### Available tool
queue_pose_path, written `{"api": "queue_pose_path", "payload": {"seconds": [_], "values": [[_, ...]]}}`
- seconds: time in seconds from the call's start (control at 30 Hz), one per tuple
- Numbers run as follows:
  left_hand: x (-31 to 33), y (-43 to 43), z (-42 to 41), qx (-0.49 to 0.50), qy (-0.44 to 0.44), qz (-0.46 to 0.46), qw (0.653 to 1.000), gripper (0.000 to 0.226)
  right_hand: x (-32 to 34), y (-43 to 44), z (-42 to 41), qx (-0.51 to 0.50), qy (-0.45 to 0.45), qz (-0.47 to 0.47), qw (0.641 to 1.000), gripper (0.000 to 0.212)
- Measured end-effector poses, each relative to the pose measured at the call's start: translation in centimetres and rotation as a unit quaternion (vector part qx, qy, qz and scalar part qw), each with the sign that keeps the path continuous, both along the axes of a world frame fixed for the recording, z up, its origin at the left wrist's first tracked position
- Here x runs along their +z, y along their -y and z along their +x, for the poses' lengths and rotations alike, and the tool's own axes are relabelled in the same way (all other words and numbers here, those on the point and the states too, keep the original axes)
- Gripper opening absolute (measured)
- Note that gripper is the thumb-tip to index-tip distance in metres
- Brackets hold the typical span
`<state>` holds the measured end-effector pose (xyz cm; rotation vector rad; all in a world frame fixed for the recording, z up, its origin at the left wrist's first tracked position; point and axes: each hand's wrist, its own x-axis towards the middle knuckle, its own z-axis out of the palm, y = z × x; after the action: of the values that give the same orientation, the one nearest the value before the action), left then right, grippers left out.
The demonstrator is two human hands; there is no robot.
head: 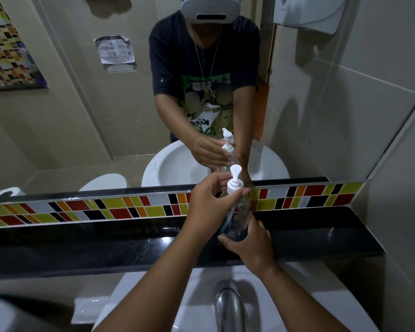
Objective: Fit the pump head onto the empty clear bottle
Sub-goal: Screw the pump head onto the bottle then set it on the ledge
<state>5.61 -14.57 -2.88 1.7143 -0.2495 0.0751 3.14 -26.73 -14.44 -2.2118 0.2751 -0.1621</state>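
My right hand is gripping the base of the clear bottle, holding it upright above the table. My left hand is pinching the white pump head sitting on the bottle's neck, directly above my right grip.

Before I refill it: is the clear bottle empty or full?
Empty, apparently: the clear bottle shows no liquid around its dip tube; the right hand holds its base.

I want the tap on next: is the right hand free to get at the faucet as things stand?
Probably not yet: the right hand is gripping the base of the clear bottle. The faucet itself sits unobstructed just below.
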Motion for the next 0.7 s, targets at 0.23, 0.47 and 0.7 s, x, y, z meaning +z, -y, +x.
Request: {"api": "queue_pose_path", "payload": {"seconds": [0.23, 0.47, 0.7], "values": [[-0.1, 1.6, -0.5, 0.109, 0.026, 0.013, 0.994, 0.043, 0.2, -0.5, -0.2, -0.017, -0.011, 0.003, 1.000, 0.088], [-0.4, 1.2, -0.4, 0.093, 0.000, -0.006, 0.996, 0.039, 0.7, -1.0, -0.1, -0.043, 0.004, 0.024, 0.999, 0.087], [0.0, 0.3, -0.3, 0.055, -0.012, -0.011, 0.998, 0.035, 1.0, -1.0, 0.1, -0.026, 0.024, -0.015, 0.999, 0.086]]}}
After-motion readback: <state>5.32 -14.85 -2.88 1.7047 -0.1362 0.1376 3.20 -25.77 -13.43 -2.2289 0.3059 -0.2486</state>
